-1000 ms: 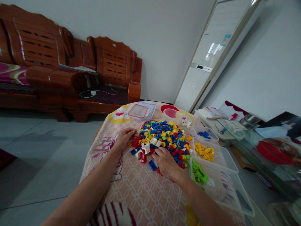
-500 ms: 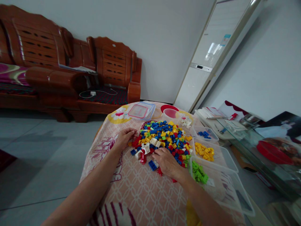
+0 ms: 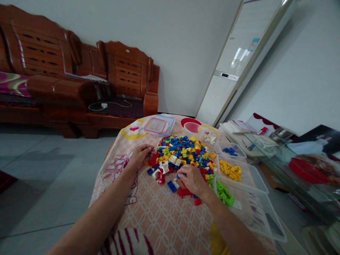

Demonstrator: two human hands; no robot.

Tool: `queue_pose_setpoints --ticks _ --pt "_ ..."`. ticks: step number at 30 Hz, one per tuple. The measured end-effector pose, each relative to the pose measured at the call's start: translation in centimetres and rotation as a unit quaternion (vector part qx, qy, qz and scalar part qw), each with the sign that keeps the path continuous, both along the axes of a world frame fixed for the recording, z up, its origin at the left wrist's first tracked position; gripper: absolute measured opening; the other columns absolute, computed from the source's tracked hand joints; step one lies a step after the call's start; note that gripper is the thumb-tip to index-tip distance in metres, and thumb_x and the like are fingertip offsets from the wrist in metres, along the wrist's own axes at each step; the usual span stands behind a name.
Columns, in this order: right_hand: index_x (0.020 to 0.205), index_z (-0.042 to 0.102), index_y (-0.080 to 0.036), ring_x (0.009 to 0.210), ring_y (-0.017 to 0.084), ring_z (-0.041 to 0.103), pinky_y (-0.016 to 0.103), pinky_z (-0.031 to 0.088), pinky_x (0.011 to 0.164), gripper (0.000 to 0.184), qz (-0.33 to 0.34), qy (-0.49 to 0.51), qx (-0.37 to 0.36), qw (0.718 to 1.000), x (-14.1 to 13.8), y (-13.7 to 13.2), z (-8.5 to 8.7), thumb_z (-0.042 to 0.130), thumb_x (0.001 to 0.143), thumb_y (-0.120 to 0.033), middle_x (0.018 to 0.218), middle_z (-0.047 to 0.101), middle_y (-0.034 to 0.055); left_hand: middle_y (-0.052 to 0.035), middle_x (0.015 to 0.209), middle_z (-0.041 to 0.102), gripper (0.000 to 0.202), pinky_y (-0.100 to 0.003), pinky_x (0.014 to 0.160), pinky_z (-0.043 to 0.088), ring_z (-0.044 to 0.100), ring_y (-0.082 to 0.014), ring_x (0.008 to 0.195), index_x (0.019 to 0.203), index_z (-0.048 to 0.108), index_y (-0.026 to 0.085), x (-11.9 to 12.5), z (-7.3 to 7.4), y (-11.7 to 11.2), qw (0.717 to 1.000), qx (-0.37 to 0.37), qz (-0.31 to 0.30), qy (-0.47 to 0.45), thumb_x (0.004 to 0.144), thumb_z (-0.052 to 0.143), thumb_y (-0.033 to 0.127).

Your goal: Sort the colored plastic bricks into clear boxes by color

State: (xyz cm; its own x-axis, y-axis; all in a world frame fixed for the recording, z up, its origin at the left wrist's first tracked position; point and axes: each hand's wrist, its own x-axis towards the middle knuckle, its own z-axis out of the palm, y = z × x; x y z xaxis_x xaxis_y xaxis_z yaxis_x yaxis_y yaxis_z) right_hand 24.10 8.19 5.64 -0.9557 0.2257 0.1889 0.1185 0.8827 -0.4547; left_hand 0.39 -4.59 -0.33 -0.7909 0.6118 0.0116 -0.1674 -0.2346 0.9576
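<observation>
A mixed pile of toy building bricks (image 3: 183,150) in blue, yellow, red, green and white lies on the patterned tablecloth (image 3: 164,219). My right hand (image 3: 191,180) is at the pile's near side, thumb and fingers pinched on a small blue brick (image 3: 178,176). Below that hand are red bricks (image 3: 184,192), and a larger blue brick (image 3: 171,186) lies just left of them. At the pile's left edge rests my left hand (image 3: 140,156), its fingers loosely bent and apart beside red bricks (image 3: 153,160); nothing shows in it.
Clear boxes along the right hold blue bricks (image 3: 230,152), yellow bricks (image 3: 230,170) and green bricks (image 3: 224,193). White bricks (image 3: 209,137) sit behind them. Box lids (image 3: 155,126) and a pink-lined round tub (image 3: 192,128) are at the back. A glass table (image 3: 289,170) stands at the right.
My right hand has lifted slightly and shifted right, with a blue brick now showing at its fingertips. Red bricks it covered are in sight. My left hand has stayed in place.
</observation>
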Motion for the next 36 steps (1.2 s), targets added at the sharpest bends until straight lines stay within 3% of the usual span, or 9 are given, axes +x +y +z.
queue_pose_setpoints --ticks 4,9,13,15,17,21,27,31,36 --pt "0.068 0.062 -0.017 0.053 0.011 0.060 0.019 0.042 0.052 0.008 -0.086 -0.028 -0.172 0.981 0.7 1.1 0.6 0.059 0.070 -0.011 0.056 0.062 -0.0027 -0.0068 0.074 0.066 0.031 -0.025 0.054 0.048 0.061 -0.0147 0.062 0.079 0.065 0.011 0.0 -0.1 0.0 1.000 0.007 -0.002 -0.002 0.061 0.074 0.035" --pt "0.069 0.062 -0.016 0.035 0.014 0.056 0.020 0.042 0.035 0.006 -0.154 -0.119 -0.345 0.918 1.6 4.2 0.3 0.058 0.064 -0.016 0.041 0.056 -0.0032 -0.0063 0.074 0.066 0.029 -0.025 0.056 0.047 0.060 -0.0136 0.062 0.079 0.066 0.011 -0.2 -0.3 0.1 1.000 0.010 0.000 -0.005 0.061 0.073 0.033" --pt "0.091 0.066 -0.013 0.072 0.022 0.071 0.030 0.059 0.057 0.033 -0.250 0.180 -0.400 0.863 1.9 8.3 1.2 0.067 0.060 -0.023 0.076 0.072 0.0068 -0.0070 0.074 0.067 0.032 -0.025 0.056 0.048 0.061 -0.0150 0.062 0.079 0.066 0.011 -0.3 -0.4 0.2 1.000 0.003 0.005 0.001 0.060 0.073 0.035" --pt "0.113 0.062 -0.015 0.099 0.026 0.067 0.034 0.060 0.072 0.055 -0.263 0.316 -0.382 0.828 2.1 10.2 1.6 0.069 0.059 -0.024 0.108 0.070 0.0117 -0.0072 0.074 0.067 0.033 -0.026 0.056 0.048 0.061 -0.0154 0.063 0.080 0.066 0.011 -0.3 -0.5 0.2 1.000 0.001 0.005 0.003 0.060 0.074 0.036" --pt "0.123 0.057 -0.017 0.112 0.029 0.061 0.039 0.058 0.080 0.066 -0.270 0.363 -0.358 0.817 2.3 11.4 1.7 0.068 0.059 -0.024 0.124 0.062 0.0141 -0.0072 0.075 0.067 0.033 -0.026 0.056 0.049 0.061 -0.0152 0.063 0.079 0.066 0.011 -0.2 -0.4 0.1 1.000 0.000 0.003 0.004 0.059 0.074 0.037" --pt "0.111 0.064 -0.013 0.105 0.029 0.065 0.041 0.056 0.083 0.052 -0.302 0.339 -0.324 0.830 2.8 11.7 1.4 0.064 0.061 -0.025 0.112 0.068 0.0139 -0.0069 0.075 0.066 0.032 -0.025 0.054 0.048 0.060 -0.0148 0.062 0.079 0.065 0.011 0.0 -0.1 0.0 1.000 -0.002 0.002 0.003 0.060 0.074 0.036" --pt "0.095 0.069 -0.013 0.061 0.017 0.067 0.026 0.053 0.053 0.031 -0.201 0.135 -0.272 0.931 2.2 7.5 1.8 0.056 0.075 -0.032 0.075 0.071 0.0058 -0.0065 0.074 0.066 0.032 -0.025 0.056 0.047 0.060 -0.0138 0.061 0.079 0.065 0.012 0.2 0.1 0.0 1.000 0.001 0.000 -0.005 0.060 0.074 0.036" --pt "0.089 0.073 -0.018 0.063 0.014 0.066 0.024 0.048 0.062 0.021 -0.068 0.006 -0.132 0.989 1.4 3.2 1.8 0.054 0.082 -0.023 0.075 0.072 0.0037 -0.0069 0.075 0.066 0.032 -0.026 0.056 0.048 0.061 -0.0149 0.063 0.079 0.065 0.012 0.1 -0.1 0.1 1.000 0.005 0.001 -0.002 0.061 0.074 0.036" --pt "0.080 0.073 -0.021 0.080 0.017 0.067 0.023 0.041 0.070 0.020 0.033 -0.101 0.068 0.992 0.6 -0.3 0.3 0.054 0.087 -0.021 0.079 0.073 0.0037 -0.0070 0.075 0.067 0.031 -0.025 0.057 0.048 0.061 -0.0142 0.062 0.079 0.066 0.011 -0.1 -0.3 0.1 1.000 0.004 -0.001 -0.005 0.061 0.074 0.035"
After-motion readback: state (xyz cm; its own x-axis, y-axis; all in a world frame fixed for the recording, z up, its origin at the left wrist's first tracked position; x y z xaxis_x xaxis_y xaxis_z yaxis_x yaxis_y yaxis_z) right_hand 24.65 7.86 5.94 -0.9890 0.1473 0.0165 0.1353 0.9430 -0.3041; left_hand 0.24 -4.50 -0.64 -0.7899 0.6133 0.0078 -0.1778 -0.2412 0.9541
